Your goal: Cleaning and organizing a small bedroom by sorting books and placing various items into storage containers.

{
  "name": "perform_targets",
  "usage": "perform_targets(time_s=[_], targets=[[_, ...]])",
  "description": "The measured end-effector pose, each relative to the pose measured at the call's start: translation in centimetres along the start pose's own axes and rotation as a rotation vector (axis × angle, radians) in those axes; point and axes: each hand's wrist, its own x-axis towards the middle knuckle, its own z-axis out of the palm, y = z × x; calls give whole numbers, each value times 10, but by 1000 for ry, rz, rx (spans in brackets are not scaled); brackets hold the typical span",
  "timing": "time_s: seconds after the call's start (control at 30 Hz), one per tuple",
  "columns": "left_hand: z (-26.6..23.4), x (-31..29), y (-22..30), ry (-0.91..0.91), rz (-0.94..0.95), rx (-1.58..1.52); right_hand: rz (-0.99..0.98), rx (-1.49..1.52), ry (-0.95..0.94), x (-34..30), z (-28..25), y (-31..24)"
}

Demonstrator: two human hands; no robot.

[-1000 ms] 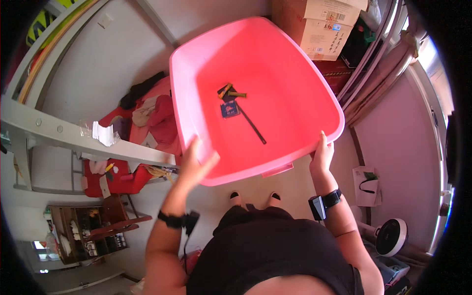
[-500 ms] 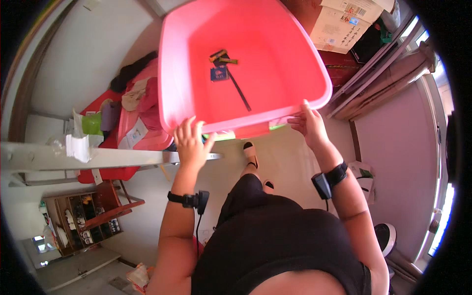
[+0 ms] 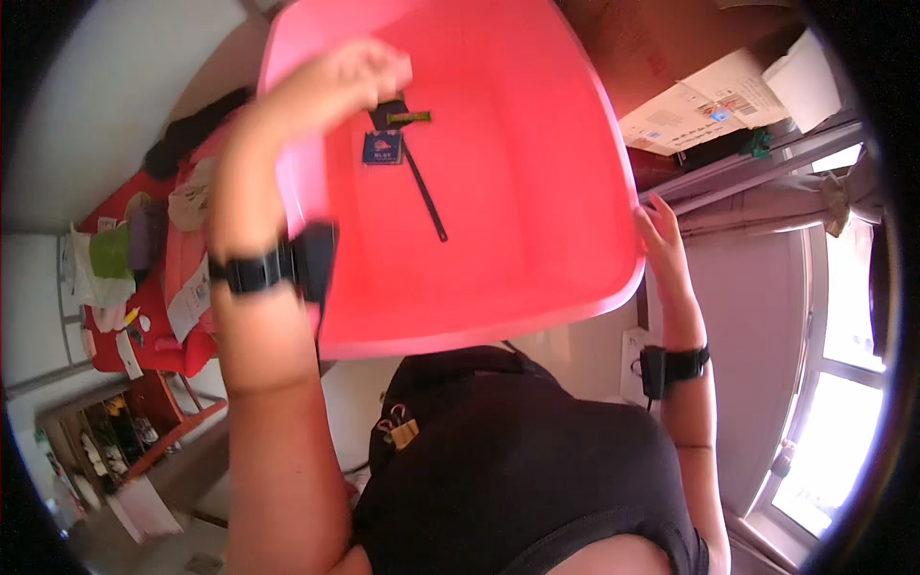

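Note:
A large pink plastic tub fills the upper middle of the view. My right hand is at its right rim, with fingers against the edge. My left hand reaches over the tub's left side, blurred by motion, its fingers bent; whether they hold anything is unclear. Just below them on the tub's bottom lie a black piece, a short yellow-green stick, a small dark blue square packet and a long thin black strip.
A cardboard box stands beyond the tub at the right. Red and pink things with clothes are heaped at the left. A wooden shelf is at lower left, and a bright window at the right.
The tub has come nearer to my body. My left hand has left the front rim and moved over the tub; my right hand has shifted to the right side rim.

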Motion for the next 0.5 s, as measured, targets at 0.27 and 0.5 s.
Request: perform_targets(time_s=[0.27,0.5], targets=[[10,209,-230,280,-552,-307,-6,-917,163,12,27,2],[131,169,-441,293,-939,289,119,-820,122,5,51,-9]])
